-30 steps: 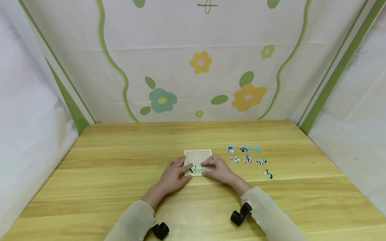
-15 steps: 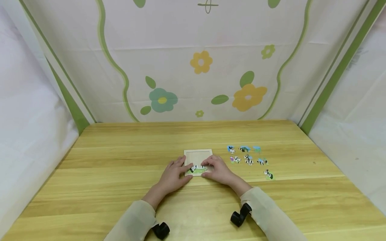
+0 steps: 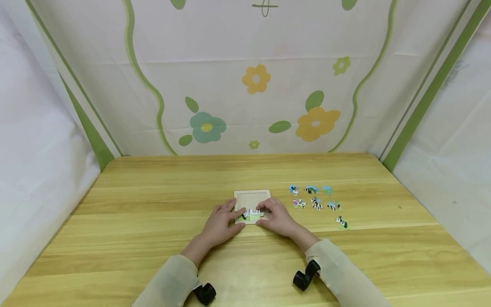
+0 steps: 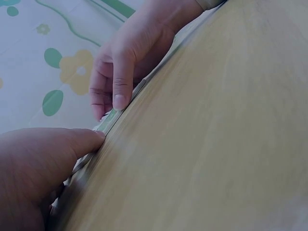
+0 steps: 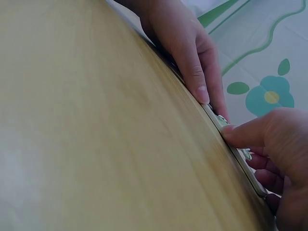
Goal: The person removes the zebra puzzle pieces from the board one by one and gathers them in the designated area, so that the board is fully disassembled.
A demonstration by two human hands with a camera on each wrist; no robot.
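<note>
A square wooden puzzle tray [image 3: 252,197] lies on the table in front of me, with picture pieces [image 3: 251,215] along its near side showing a black-and-white animal on green. My left hand [image 3: 219,225] grips the tray's left side, thumb at the near edge and one fingertip on the pieces. At the tray's right, my right hand [image 3: 279,217] pinches a puzzle piece between thumb and bent fingers, mostly covering it. The left wrist view has the right hand [image 4: 130,57] low over the tray, thumb pointing down. In the right wrist view, the left hand's thumb [image 5: 195,79] meets the tray's edge.
Several loose puzzle pieces [image 3: 316,204] in blue, green, black and white lie right of the tray. One panda piece [image 3: 341,222] sits apart, nearer me. A flowered cloth [image 3: 238,106] hangs behind the wooden table [image 3: 153,183], and white cloth stands at both sides.
Both hands stay in nearly the same place on the tray. The animal picture between the fingertips shows more white than before. The loose pieces have not moved.
</note>
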